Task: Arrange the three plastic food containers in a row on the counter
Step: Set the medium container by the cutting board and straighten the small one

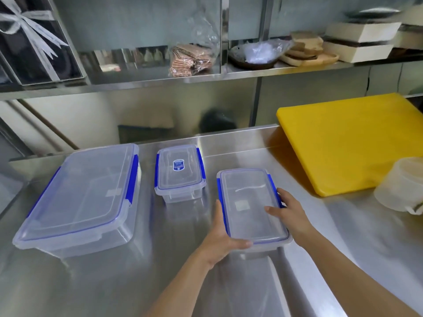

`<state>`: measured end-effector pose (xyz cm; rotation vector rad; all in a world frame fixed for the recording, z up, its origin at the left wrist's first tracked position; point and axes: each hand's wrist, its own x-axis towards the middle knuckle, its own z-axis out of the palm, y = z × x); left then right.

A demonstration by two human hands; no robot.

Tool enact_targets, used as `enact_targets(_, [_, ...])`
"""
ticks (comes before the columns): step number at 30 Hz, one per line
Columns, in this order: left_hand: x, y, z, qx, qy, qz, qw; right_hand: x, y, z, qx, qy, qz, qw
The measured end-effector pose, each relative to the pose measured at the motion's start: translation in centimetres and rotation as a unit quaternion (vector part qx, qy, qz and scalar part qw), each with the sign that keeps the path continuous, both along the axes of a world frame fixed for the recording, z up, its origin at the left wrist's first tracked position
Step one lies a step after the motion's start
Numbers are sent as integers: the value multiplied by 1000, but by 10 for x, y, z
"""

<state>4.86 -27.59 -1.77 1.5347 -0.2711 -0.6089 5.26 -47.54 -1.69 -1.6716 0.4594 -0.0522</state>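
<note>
Three clear plastic containers with blue clips stand on the steel counter point(174, 259). The large container point(82, 197) is at the left. The small container point(179, 173), with a blue sticker on its lid, sits in the middle further back. The medium container point(248, 202) is to the right and nearer me, held from both sides. My left hand point(220, 239) grips its near left corner, thumb on the front rim. My right hand point(288, 210) holds its right side, thumb resting on the lid.
A thick yellow cutting board point(352, 143) leans against the back wall at the right. A round translucent tub point(405, 186) stands at the right edge. A steel shelf point(160, 76) above carries bags, wooden boards and boxes.
</note>
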Motion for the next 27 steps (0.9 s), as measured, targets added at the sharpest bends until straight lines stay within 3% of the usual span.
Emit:
enact_targets(3, [28,-8,-5,6,-68,6,998,41,-7,2,-26,3,21,999])
enact_targets(8, [83,-22,-17,70,-85,58,992,112,-18,-6,-65,3,41,997])
enact_targets(12, [119,-29,-32,191,-138,127,964,155,-22,-17,-67,-10,39,997])
enact_targets(16, [132,-42,-40,232,-162,206,937,184,-20,-22,-80,-21,42,996])
enact_targets(18, [133,-47,-44,222,-152,228,936,189,-17,-25,-98,-29,33,994])
enact_targets(22, [134,-56,-38,90,-66,289,951,184,-14,-32,-85,-38,35,995])
enact_targets(27, [141,-71,-34,113,-77,264,955,178,-30,-31,-96,-29,22,995])
